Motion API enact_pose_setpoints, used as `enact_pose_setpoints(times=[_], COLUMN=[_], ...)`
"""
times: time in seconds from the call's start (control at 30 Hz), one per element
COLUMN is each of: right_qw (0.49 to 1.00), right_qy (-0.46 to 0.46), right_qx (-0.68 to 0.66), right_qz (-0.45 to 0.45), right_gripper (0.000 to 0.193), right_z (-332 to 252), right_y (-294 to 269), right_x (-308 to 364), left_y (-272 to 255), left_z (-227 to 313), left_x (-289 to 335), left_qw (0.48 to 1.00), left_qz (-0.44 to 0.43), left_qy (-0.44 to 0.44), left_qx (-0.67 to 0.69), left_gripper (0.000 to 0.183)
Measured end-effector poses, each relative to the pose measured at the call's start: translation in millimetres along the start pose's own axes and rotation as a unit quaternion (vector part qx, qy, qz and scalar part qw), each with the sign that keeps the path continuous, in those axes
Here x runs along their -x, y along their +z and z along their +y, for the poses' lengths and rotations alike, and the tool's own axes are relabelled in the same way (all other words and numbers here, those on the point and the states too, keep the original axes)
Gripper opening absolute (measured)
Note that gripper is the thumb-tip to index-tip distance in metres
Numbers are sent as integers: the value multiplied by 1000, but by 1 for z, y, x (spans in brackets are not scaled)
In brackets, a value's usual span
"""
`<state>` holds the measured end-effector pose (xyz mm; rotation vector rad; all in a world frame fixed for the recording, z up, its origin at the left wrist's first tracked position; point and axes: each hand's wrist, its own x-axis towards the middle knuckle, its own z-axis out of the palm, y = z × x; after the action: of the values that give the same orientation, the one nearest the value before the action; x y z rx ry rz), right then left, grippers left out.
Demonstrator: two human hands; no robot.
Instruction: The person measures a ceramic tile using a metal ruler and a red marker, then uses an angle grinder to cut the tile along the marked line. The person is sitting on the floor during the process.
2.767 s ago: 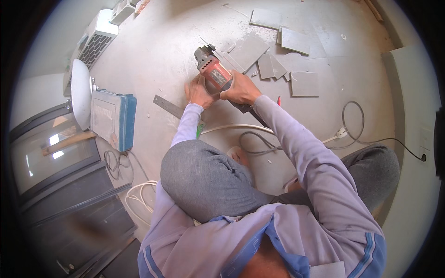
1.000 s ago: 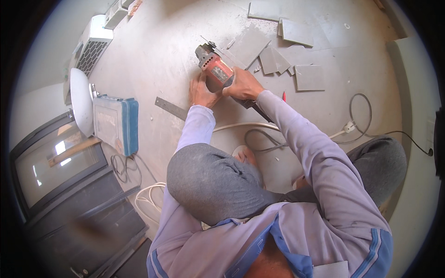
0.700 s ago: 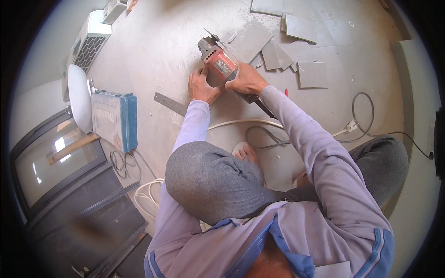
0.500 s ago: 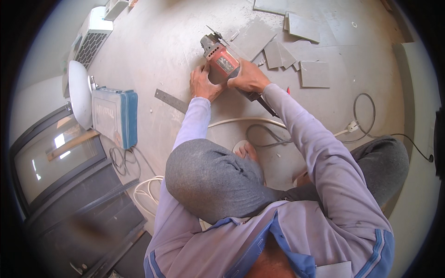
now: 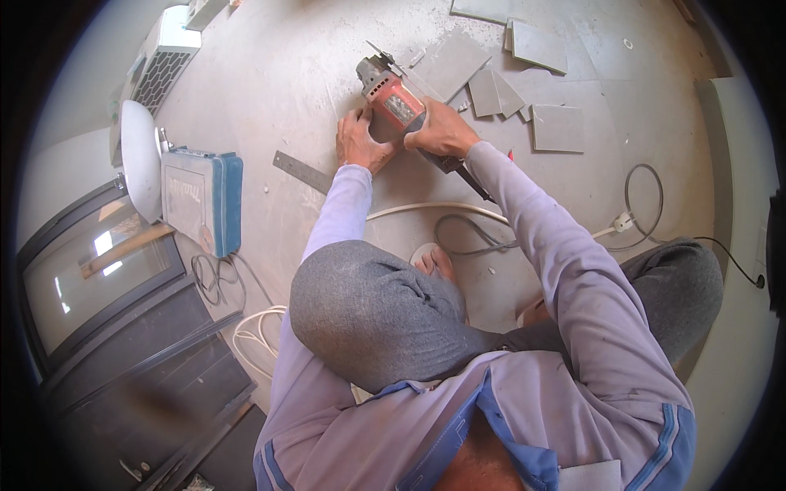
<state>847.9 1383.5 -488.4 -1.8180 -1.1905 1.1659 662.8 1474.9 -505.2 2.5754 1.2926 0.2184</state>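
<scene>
Plastic-looking housing, scuffed and dusty, is seen on the red and dark-grey angle grinder (image 5: 399,105). A smooth, matt face is shown by the flat grey rectangular tile (image 5: 558,129); dull metal, by the long, straight grey ruler (image 5: 300,170). Hard plastic is suggested by the blue-and-grey box-shaped case (image 5: 227,204). Bright reflections are returned by the glossy, dark-framed glass pane (image 5: 74,282). Soft, matt cloth is presented by the grey trousers (image 5: 368,315).

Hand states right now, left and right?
Left hand: beside the grinder; can't tell if it's gripping anything.
Right hand: closed, holding the grinder.
</scene>
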Motion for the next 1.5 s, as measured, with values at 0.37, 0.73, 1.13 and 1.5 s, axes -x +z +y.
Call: enact_pose_setpoints(times=[0.37,0.73,1.13,1.5], right_qw=[1000,1000,1000,1000], right_qy=[8,6,6,10], right_qx=[9,20,26,24], right_qz=[-7,3,-8,-9], right_gripper=[69,72,76,76], right_z=[0,3,0,3], right_y=[-1,0,1,0], right_x=[0,-1,0,-1], left_y=[-1,-1,0,-3], left_z=[-1,1,-2,1], left_x=[-1,-2,-1,-1], left_qw=[1000,1000,1000,1000], left_qz=[-10,-18,-13,-19], left_qy=[2,-3,0,2], left_qx=[-3,-6,-5,-11], left_gripper=[100,98,93,95])
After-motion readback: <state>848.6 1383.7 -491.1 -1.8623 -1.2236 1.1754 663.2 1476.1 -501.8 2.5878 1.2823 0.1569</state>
